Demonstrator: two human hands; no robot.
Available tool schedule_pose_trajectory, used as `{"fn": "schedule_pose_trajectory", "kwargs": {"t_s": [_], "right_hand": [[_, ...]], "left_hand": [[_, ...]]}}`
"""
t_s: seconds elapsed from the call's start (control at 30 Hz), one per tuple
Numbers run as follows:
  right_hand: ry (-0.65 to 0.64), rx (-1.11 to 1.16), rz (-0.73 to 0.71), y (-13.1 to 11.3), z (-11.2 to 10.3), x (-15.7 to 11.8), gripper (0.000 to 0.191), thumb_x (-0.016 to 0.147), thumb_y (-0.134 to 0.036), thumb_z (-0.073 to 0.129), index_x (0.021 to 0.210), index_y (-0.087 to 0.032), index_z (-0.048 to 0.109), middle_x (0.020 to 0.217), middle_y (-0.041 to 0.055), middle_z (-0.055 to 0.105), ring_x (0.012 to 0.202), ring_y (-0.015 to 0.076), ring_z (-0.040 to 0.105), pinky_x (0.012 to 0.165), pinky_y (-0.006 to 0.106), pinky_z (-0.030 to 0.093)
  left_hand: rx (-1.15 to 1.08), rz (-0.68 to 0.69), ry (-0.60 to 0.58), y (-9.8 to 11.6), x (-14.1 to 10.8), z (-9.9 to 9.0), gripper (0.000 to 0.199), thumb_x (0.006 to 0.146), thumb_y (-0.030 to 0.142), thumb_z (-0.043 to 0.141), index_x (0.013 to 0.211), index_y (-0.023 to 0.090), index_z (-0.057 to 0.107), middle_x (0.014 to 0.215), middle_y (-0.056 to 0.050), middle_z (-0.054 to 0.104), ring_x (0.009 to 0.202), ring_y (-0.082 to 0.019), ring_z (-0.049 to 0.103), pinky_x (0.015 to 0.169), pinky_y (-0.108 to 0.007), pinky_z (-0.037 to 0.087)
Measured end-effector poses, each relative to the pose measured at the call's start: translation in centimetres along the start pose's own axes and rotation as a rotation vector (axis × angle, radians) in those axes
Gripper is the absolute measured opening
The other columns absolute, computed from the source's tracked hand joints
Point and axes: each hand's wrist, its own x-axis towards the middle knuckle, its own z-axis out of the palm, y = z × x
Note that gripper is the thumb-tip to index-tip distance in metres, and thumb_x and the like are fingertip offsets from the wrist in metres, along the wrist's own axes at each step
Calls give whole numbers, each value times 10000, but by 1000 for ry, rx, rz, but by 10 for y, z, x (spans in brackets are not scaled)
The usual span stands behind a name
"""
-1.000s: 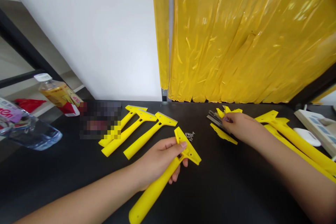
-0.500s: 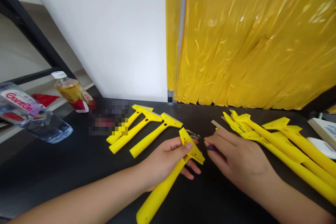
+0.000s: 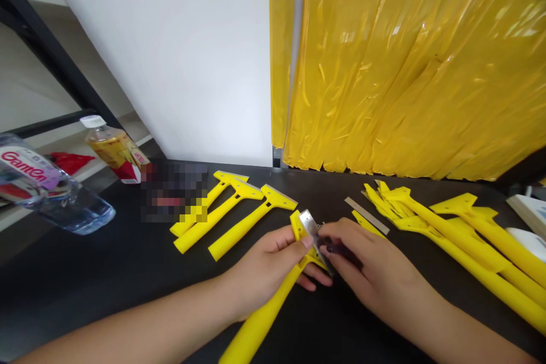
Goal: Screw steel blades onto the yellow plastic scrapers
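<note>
Yellow plastic scrapers (image 3: 217,222) lie in a row on the black bench (image 3: 102,256), left of centre. The left hand (image 3: 264,264) holds a firm grip on another yellow scraper (image 3: 267,313), whose handle runs toward the bottom of the frame. A steel blade (image 3: 309,228) has just reached that scraper's head, pinched in a tight grip by the right hand (image 3: 375,264), together with a small dark object (image 3: 336,249). A loose steel strip (image 3: 367,216) and more scrapers (image 3: 452,239) lie to the right.

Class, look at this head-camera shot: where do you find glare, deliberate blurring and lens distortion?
In the head view, glare streaks the yellow plastic curtain; a pixelated patch obscures something on the black table; wide-angle distortion makes the white wall and its edges appear steeply slanted.
</note>
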Motion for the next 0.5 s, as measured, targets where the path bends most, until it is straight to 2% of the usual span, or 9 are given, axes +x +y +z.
{"fn": "schedule_pose_trajectory", "kwargs": {"t_s": [0.07, 0.17, 0.23, 0.37, 0.5], "right_hand": [[13, 205, 143, 0, 2, 2, 202, 1014, -276, 588, 1213, -299, 614, 1000, 9, 662, 895, 191, 667, 771, 325, 547], [-22, 393, 250, -3, 2, 4, 63, 980, -309, 640, 1029, -282, 668, 927, -10, 661, 859, 183, 643, 761, 313, 527], [-46, 442, 280, -6, 2, 5, 58, 970, -308, 640, 938, -268, 668, 857, -22, 630, 793, 171, 599, 709, 300, 496], [-70, 515, 316, -9, 1, 4, 64, 959, -313, 645, 928, -264, 671, 834, -29, 622, 771, 162, 566, 691, 277, 479], [-86, 498, 345, -9, 2, 3, 55, 958, -303, 637, 934, -259, 659, 819, -29, 610, 758, 160, 549, 670, 268, 461]], "left_hand": [[18, -12, -22, 1, 0, 0, 318, 1011, 458, 630, 1058, 145, 669, 941, -99, 767, 816, -205, 793, 706, -265, 589], [20, -47, -57, 2, 0, -1, 316, 993, 460, 649, 1024, 146, 659, 863, -64, 728, 703, -177, 769, 599, -232, 579], [18, -66, -94, 2, -1, -2, 329, 976, 473, 668, 1007, 146, 655, 829, -43, 691, 647, -160, 744, 532, -209, 565], [60, -110, -170, -1, 0, -5, 352, 979, 507, 651, 981, 155, 642, 706, -9, 628, 561, -141, 692, 402, -151, 474], [76, -121, -145, -3, 1, -6, 392, 959, 542, 665, 934, 151, 651, 644, -5, 620, 521, -129, 656, 371, -138, 439]]}}
